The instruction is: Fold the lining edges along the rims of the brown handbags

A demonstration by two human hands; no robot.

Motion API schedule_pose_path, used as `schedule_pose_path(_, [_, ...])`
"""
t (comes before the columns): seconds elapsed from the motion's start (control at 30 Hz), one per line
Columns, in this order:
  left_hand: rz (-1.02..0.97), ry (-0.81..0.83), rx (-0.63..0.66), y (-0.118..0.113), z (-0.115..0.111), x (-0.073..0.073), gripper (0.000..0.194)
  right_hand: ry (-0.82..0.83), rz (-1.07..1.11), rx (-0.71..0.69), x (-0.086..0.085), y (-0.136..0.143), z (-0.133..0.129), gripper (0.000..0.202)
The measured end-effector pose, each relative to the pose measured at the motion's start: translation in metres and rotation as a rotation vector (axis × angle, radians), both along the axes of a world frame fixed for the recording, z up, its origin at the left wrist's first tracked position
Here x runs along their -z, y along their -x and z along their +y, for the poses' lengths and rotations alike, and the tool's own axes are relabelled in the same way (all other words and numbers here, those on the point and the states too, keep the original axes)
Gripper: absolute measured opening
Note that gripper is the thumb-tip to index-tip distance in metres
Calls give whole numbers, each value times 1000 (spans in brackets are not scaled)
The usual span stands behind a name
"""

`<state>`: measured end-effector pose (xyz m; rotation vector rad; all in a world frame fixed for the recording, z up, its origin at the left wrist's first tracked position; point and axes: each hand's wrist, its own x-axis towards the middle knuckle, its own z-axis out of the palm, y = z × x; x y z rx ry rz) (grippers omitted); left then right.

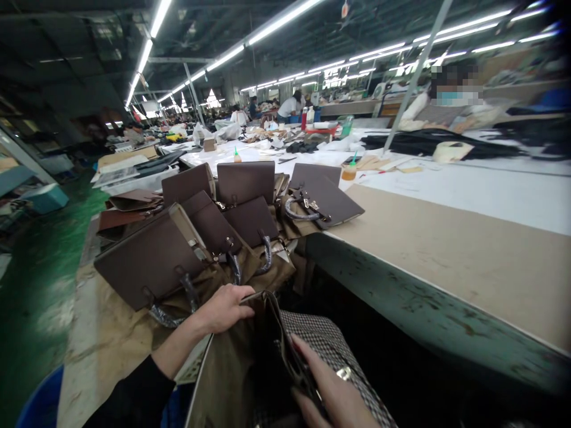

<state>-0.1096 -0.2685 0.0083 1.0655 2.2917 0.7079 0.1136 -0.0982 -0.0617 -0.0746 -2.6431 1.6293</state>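
Note:
My left hand (226,309) pinches the top edge of an open brown bag (227,368) low in the middle. Its fingers close over the rim near the bag's corner. My right hand (332,380) grips the opposite edge of the opening, fingers on the dark rim, thumb side towards the inside. Beside and beneath it lies houndstooth cloth (321,333), with a small shiny metal piece near the right hand. The inside of the bag is dark and cannot be made out.
Several dark brown handbags (147,258) with wrapped handles lie on a cloth-covered table (84,333) ahead and left. A tan-topped bench (446,244) runs to the right. Glue bottles (349,169) stand beyond the bags. A masked person (446,110) sits at the far right.

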Motion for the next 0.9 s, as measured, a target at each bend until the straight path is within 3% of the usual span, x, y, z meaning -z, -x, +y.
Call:
schedule_pose_path(0.07, [-47,11,15,6,-4,-4,20,42,-59,6,-31,-1,21,58])
schedule_pose_path(0.17, [-220,30,83,14,-10,-18,27,245,-173,-9,-72,-1,59,55])
schedule_pose_path(0.27, [-421,73,169,17,-14,-30,30,466,-293,-49,-86,-2,89,54])
schedule_pose_path(0.33, [-483,106,210,17,-16,-30,32,530,-366,-99,-79,-3,100,53])
schedule_pose_path(0.47, [-531,100,208,13,-14,-15,35,622,-469,-106,-50,-8,106,51])
schedule_pose_path(0.63, [-403,168,189,6,-5,-15,35,747,-448,-94,-33,-9,106,48])
schedule_pose_path(0.77, [-292,164,232,5,2,-21,35,706,-392,-71,-30,-5,107,46])
schedule_pose_path(0.9, [-253,153,273,7,4,-19,36,547,-308,23,-25,1,102,43])
